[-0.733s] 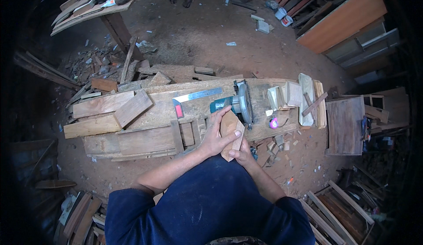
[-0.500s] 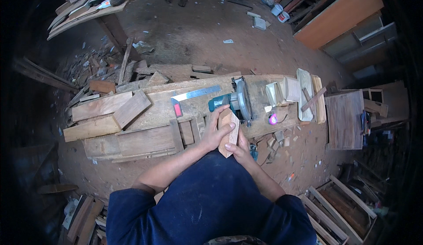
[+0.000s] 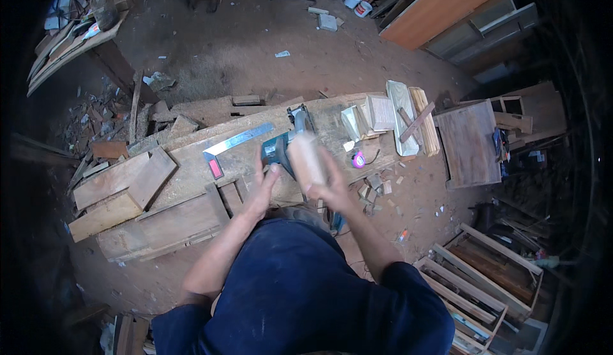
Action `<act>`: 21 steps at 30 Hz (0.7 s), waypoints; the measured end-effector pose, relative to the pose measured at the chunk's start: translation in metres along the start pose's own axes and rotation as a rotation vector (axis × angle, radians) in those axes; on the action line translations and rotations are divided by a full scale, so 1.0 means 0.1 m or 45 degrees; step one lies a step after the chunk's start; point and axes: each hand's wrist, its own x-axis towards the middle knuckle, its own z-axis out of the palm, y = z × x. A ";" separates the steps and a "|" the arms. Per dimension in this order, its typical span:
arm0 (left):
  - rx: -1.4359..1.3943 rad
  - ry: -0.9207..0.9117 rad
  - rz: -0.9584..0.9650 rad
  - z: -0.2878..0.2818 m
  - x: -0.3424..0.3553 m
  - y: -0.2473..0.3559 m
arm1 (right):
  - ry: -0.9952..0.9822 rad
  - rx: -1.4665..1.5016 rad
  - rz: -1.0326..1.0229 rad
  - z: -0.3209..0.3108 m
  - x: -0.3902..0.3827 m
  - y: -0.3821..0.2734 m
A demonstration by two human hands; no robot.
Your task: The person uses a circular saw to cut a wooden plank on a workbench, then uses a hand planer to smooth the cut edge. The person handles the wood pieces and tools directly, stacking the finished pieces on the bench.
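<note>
timber tabletop [image 3: 188, 173] bears a saw [image 3: 274, 148] near the wooden block [image 3: 306, 163], now grasped by the right hand [image 3: 332, 188] alone, the left hand [image 3: 260, 192] having just released it, leaving one grip supporting it.

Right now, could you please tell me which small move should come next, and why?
Perhaps steady the wooden block with the open left hand: only the right hand grips it, and it appears blurred in front of the circular saw.
</note>
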 end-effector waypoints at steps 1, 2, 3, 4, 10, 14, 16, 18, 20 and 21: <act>-0.004 0.031 -0.074 -0.07 0.01 -0.04 | 0.114 -0.247 -0.026 -0.27 0.11 0.25; -0.048 0.103 -0.015 -0.17 0.00 -0.10 | 0.218 -0.486 -0.056 -0.58 0.26 0.43; -0.063 0.183 -0.025 -0.30 -0.05 -0.16 | 0.360 -0.657 -0.096 -1.02 0.47 0.48; -0.066 0.261 -0.028 -0.51 -0.13 -0.18 | 0.510 -0.816 -0.145 -1.38 0.69 0.49; 0.118 0.740 -0.096 -1.49 -0.59 -0.74 | 0.925 -1.204 -0.192 -2.28 1.34 0.39; 0.155 0.987 -0.148 -1.82 -0.90 -1.04 | 0.792 -1.546 0.119 -2.30 1.46 0.81; 0.062 1.086 -0.228 -1.77 -0.95 -1.10 | 0.553 -1.596 0.286 -2.53 1.40 1.34; -0.002 1.231 -0.195 -1.75 -1.04 -1.12 | 0.613 -1.614 0.205 -2.46 1.36 1.50; -0.036 1.290 -0.175 -1.85 -1.11 -1.30 | 0.599 -1.564 0.278 -2.42 1.41 1.51; -0.050 1.315 -0.173 -1.90 -1.17 -1.41 | 0.563 -1.522 0.350 -2.41 1.41 1.49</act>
